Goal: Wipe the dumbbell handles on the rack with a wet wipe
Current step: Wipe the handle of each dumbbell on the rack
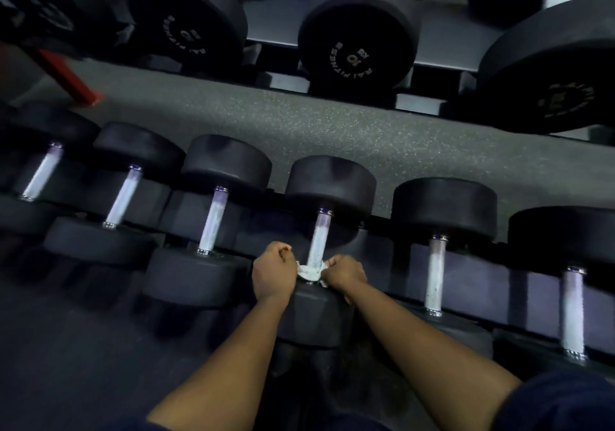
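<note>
A row of black dumbbells with silver handles lies on the near rack [482,274]. A white wet wipe [309,271] is wrapped round the near end of the middle dumbbell's handle [318,241]. My left hand [273,274] grips one end of the wipe with curled fingers, on the left of the handle. On the right of the handle my right hand [344,274] grips the wipe's other end. Both fists rest just above the dumbbell's near head [316,317].
Neighbouring handles stand to the left [213,221] and right [435,274] of the one I hold. Beyond a strip of speckled floor [332,131] a second rack holds larger dumbbells [357,31]. A red bar [71,76] leans at far left.
</note>
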Demonstrator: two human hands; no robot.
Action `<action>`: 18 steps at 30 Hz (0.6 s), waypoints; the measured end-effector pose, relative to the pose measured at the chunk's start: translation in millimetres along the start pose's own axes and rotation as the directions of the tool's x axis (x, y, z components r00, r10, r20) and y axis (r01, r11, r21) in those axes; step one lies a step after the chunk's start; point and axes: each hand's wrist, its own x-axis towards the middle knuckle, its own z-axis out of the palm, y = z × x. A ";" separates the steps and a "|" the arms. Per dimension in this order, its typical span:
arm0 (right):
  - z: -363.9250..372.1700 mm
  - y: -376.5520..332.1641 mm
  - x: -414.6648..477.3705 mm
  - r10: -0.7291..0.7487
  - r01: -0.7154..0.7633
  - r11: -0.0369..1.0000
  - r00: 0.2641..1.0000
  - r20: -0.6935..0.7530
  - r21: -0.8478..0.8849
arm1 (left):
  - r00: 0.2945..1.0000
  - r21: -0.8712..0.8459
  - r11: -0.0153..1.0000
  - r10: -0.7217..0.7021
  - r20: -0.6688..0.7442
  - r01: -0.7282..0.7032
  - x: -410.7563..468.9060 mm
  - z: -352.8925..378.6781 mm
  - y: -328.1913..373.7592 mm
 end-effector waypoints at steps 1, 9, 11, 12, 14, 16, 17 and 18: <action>-1.2 -0.2 1.4 -0.007 0.007 1.000 1.000 0.010 -0.008 | 1.000 -0.005 1.000 -0.003 0.010 0.003 -4.5 1.5 -1.8; -19.7 -26.4 19.2 -0.022 0.112 0.924 0.970 -0.243 0.364 | 0.995 0.050 0.998 0.033 0.092 -0.038 -17.3 5.4 -17.8; -23.5 -29.4 19.5 -0.125 0.223 0.921 0.945 -0.302 0.319 | 0.994 0.049 0.997 0.047 0.094 -0.052 -18.2 3.2 -17.5; -23.4 -30.3 18.4 -0.201 0.287 0.927 0.924 -0.325 0.243 | 0.993 0.063 0.996 0.053 0.108 -0.060 -18.2 1.8 -17.0; -16.3 -27.8 13.7 -0.352 0.402 0.911 0.873 -0.337 0.089 | 0.990 0.106 0.993 0.038 0.133 -0.052 -15.9 -0.8 -18.2; -8.4 -20.9 10.0 -0.445 0.467 0.884 0.844 -0.299 0.005 | 0.988 0.108 0.993 0.029 0.149 -0.045 -12.8 -1.7 -19.9; -7.6 -17.3 9.2 -0.489 0.495 0.867 0.827 -0.276 -0.053 | 0.988 0.112 0.993 0.023 0.151 -0.040 -12.1 -1.7 -19.6; -9.0 -14.2 7.5 -0.542 0.523 0.840 0.804 -0.245 -0.144 | 0.988 0.126 0.991 0.014 0.155 -0.034 -12.2 -1.8 -18.6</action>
